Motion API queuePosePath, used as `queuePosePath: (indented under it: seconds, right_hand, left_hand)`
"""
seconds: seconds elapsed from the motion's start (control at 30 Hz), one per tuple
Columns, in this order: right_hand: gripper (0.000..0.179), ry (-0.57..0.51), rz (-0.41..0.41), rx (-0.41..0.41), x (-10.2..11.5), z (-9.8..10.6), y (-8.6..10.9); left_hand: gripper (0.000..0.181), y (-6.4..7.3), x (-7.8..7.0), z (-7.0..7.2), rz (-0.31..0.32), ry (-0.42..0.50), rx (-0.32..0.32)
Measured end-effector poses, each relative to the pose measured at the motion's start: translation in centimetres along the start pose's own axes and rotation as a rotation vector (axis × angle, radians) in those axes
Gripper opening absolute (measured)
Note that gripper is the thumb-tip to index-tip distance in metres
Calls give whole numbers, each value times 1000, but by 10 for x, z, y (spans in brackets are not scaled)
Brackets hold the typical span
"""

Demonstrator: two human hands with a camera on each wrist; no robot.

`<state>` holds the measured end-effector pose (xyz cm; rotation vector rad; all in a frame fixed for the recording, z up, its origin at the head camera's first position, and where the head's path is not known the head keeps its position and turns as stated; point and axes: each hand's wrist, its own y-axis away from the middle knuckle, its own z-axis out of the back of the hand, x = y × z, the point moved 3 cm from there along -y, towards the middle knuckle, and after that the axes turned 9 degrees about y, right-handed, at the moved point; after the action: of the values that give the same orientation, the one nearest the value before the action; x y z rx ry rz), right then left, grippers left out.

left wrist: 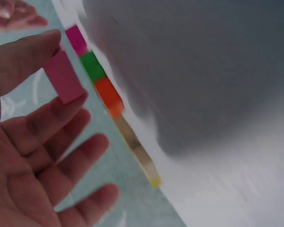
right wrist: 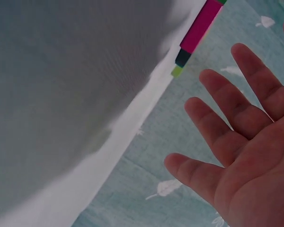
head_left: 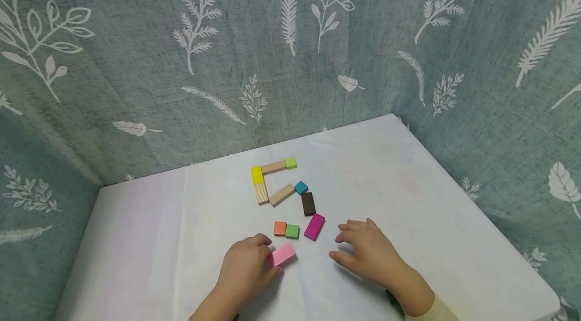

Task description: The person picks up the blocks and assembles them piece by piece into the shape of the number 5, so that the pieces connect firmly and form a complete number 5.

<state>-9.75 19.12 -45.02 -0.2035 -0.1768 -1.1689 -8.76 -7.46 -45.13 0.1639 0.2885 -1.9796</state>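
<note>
A pink block [head_left: 283, 254] is pinched between the thumb and index finger of my left hand [head_left: 247, 266], and the left wrist view shows the other fingers spread loosely below it. Just beyond that block lie an orange block [head_left: 280, 229] and a green block [head_left: 292, 232], side by side. My right hand [head_left: 369, 253] hovers over the table on the right with its fingers spread and nothing in them. Nearest to it is a magenta block [head_left: 314, 227], lying flat a little to the left of its fingertips.
A winding row continues from the magenta block: dark brown block [head_left: 308, 204], blue block [head_left: 301, 187], tan block [head_left: 282, 195], striped wood block [head_left: 261, 193], yellow block [head_left: 257, 175], another tan block [head_left: 274, 168] and lime block [head_left: 291, 163]. The white table [head_left: 408, 185] meets leaf-patterned curtains [head_left: 272, 84].
</note>
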Motion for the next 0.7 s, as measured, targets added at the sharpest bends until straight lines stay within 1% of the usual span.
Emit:
queuePosePath:
  seconds: [0.1,0.13,0.27,0.37,0.5,0.63,0.7]
  right_hand:
    - [27,3,-1,-6,0,0,0]
    - [26,7,-1,-11,0,0,1]
    - [26,28,-18,-25,-1,-1,2]
    - [27,47,-54,-20,-2,-1,2]
    - [29,63,-98,-8,-4,0,2]
    - [29,61,-108,-4,-6,2,2]
    - [29,56,-106,-3,-6,3,3]
  left_hand:
    - [35,-6,-9,-7,6,17,58]
    - [36,-8,-11,-9,8,20,68]
    - [37,-15,-17,-18,19,34,80]
    - [34,-20,-18,-23,43,55,95]
    - [33,-24,-19,-25,81,70,125]
    - [33,-26,-20,-26,106,74,141]
    - [33,-27,-20,-26,112,77,139]
